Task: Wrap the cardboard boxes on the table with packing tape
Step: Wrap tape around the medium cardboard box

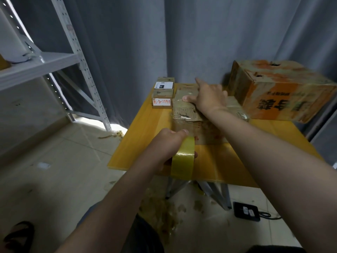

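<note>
1. A metal shelf (54,59) stands at the far left, well apart from the work.
2. Two small boxes (162,94), stacked and labelled, sit at the far left corner of the tabletop (142,143), just beside the middle box. I cannot tell whether they have been wrapped.
3. The left grip (169,143) is curled round the tape roll (183,157), holding it above the near part of the tabletop. The roll's upper edge meets the near face of the middle box.
4. The middle box (191,123) lies at the centre of the tabletop. Its top is torn and glossy, which suggests tape is already on it.
5. The right grip (209,97) lies flat on that box's top with its fingers spread and forefinger stretched forward. It pinches nothing and appears to be steadying the box.
6. A large orange box (279,88) sits at the right, near the middle box.
7. The step in hand seems to be laying a band of tape on the middle box. The next move likely calls for drawing the roll out taut while the right grip steadies the box, then smoothing the strip.
</note>
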